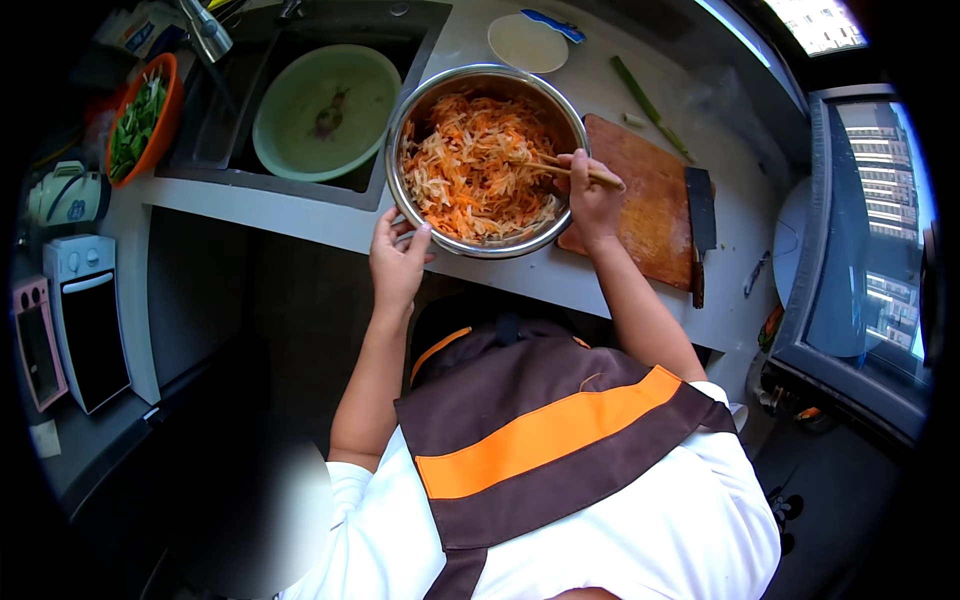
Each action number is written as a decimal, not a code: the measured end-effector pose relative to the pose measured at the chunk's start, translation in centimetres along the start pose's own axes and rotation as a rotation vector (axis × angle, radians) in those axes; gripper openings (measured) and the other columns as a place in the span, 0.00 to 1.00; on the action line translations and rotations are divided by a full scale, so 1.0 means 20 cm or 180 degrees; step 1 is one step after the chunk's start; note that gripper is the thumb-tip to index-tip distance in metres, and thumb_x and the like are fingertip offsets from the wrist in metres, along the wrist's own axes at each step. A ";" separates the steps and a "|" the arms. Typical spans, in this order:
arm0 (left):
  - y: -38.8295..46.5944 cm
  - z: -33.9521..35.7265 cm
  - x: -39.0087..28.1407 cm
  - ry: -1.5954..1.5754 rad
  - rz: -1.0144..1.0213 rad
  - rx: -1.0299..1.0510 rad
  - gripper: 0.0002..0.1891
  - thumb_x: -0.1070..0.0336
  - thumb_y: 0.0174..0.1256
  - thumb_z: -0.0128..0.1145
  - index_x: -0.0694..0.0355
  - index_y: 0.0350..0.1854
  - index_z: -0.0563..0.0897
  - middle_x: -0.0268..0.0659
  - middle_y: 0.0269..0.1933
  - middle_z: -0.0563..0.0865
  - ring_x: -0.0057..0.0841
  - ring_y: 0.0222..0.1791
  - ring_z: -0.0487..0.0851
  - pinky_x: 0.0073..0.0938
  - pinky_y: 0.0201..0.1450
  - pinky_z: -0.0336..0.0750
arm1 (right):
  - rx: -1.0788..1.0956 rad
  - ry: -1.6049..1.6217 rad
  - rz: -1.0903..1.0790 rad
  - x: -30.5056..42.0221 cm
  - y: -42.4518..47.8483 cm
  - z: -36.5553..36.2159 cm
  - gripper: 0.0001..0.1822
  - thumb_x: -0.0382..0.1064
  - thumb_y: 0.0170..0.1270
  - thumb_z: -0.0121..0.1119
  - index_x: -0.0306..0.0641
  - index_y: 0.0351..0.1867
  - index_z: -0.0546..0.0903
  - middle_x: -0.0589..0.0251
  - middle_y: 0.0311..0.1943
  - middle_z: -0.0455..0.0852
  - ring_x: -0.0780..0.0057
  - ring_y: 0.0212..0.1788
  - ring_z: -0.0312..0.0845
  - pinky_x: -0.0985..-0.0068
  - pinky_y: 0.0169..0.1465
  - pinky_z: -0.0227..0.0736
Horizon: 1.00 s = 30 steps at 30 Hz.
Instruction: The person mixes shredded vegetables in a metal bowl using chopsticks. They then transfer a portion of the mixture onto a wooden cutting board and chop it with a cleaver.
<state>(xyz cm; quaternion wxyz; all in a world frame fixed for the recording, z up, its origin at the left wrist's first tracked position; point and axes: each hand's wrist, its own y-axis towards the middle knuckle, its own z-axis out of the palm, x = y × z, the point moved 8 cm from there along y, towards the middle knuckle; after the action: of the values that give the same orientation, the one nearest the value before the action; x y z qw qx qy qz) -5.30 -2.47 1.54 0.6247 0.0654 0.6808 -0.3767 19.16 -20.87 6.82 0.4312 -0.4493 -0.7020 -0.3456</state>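
A steel mixing bowl [487, 253] filled with shredded orange and pale vegetables [480, 165] stands at the counter's front edge, beside the sink. My left hand [400, 255] grips its near left rim, thumb uppermost. My right hand [594, 196] holds wooden chopsticks [574, 172] over the right rim, their tips in the shreds. Right of the bowl lies a wooden cutting board [641, 199], with a cleaver [701, 214] along its right edge, its handle towards me.
A green basin [328, 176] of water sits in the sink [367, 196] under a faucet [210, 37]. An orange bowl [165, 127] of leafy greens stands left. A pale round plate [528, 43] and a green onion stalk [649, 105] lie behind; an open window [862, 247] is right.
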 end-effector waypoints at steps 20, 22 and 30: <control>0.07 -0.01 0.01 0.0013 0.0030 -0.0122 0.17 0.73 0.66 0.62 0.68 0.56 0.77 0.34 0.41 0.85 0.16 0.35 0.84 0.15 0.31 0.80 | -0.0504 0.2048 0.1636 -0.17 -0.08 -0.19 0.25 0.51 0.77 0.44 0.30 0.38 0.84 0.60 0.24 0.84 0.73 0.24 0.79 0.76 0.31 0.75; 0.07 -0.01 0.00 0.0101 0.0056 -0.0117 0.17 0.72 0.66 0.62 0.68 0.56 0.77 0.34 0.40 0.85 0.16 0.36 0.84 0.16 0.32 0.80 | -0.0493 0.2173 0.1559 -0.13 -0.09 -0.20 0.25 0.51 0.77 0.45 0.30 0.38 0.84 0.60 0.24 0.83 0.73 0.24 0.79 0.76 0.31 0.75; 0.14 -0.10 -0.08 0.1328 0.0925 -0.0452 0.35 0.64 0.60 0.69 0.68 0.68 0.68 0.46 0.58 0.77 0.35 0.56 0.79 0.35 0.56 0.76 | -0.0754 0.2544 0.1476 -0.03 -0.13 -0.42 0.25 0.52 0.76 0.46 0.31 0.39 0.85 0.62 0.24 0.83 0.74 0.23 0.79 0.78 0.29 0.75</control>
<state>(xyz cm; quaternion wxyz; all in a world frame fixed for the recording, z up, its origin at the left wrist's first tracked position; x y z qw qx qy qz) -4.88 1.31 1.72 0.5215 0.1947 0.8031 -0.2126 19.40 -29.31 9.34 0.6789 -0.4720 -0.3183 -0.4636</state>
